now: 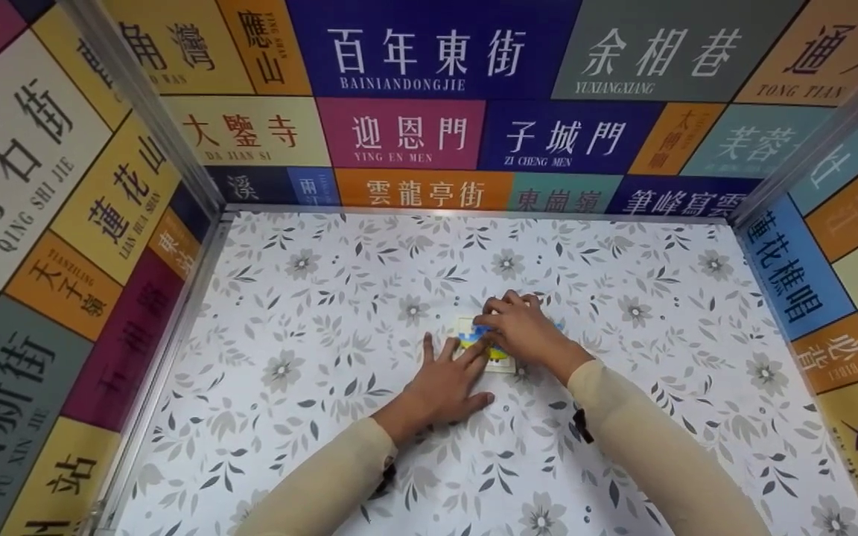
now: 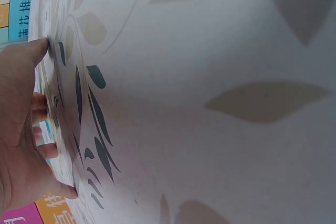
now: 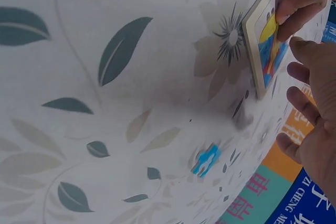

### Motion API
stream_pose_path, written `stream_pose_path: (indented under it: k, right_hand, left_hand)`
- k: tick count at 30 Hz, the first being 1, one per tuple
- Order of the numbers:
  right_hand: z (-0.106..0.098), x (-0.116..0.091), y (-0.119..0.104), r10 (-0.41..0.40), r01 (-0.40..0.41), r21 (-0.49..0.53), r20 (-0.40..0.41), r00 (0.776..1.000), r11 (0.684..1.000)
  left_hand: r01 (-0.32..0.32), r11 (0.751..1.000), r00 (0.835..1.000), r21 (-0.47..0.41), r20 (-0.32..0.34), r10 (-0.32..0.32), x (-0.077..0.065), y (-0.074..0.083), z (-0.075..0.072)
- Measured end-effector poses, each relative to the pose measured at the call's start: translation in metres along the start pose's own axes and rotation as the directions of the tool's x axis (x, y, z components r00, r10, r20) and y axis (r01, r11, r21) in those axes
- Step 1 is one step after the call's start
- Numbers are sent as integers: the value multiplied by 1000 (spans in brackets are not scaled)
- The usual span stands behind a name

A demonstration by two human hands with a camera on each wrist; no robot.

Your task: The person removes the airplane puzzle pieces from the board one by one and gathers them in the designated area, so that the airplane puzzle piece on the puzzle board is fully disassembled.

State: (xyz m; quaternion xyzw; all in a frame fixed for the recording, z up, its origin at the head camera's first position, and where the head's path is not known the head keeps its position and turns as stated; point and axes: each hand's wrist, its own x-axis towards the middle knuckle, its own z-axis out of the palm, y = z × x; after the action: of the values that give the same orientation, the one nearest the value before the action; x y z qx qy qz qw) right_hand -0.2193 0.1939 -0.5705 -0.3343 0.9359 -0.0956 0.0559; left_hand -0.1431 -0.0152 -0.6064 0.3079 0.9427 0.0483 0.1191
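Fingers spread apart, the left hand (image 1: 450,388) touches the framed jigsaw puzzle (image 3: 253,56) on the floral tablecloth (image 1: 287,417). The right hand (image 1: 527,327) bends its fingers over the puzzle (whether they pinch anything, I cannot tell). A loose blue jigsaw piece (image 3: 206,160) lies near that hand.

Blue-yellow puzzle (image 3: 266,45), beige sleeves (image 1: 660,439), white floral tabletop (image 1: 623,260), multicoloured walls (image 1: 403,134)

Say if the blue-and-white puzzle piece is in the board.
Out: the piece lies on the floral tabletop, apart from the puzzle board.
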Motion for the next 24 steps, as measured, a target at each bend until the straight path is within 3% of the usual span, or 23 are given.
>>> stream_pose_path:
  k: [5,24]
  right_hand:
    - [2,4,-1,-15,15,0,1,1000,1000]
    - [0,17,-2,29,-28,-9,142,989,1000]
  left_hand:
    - [1,1000,1000,0,-18,-1,0,0,1]
    - [0,1000,999,11,-36,1,1,1,1]
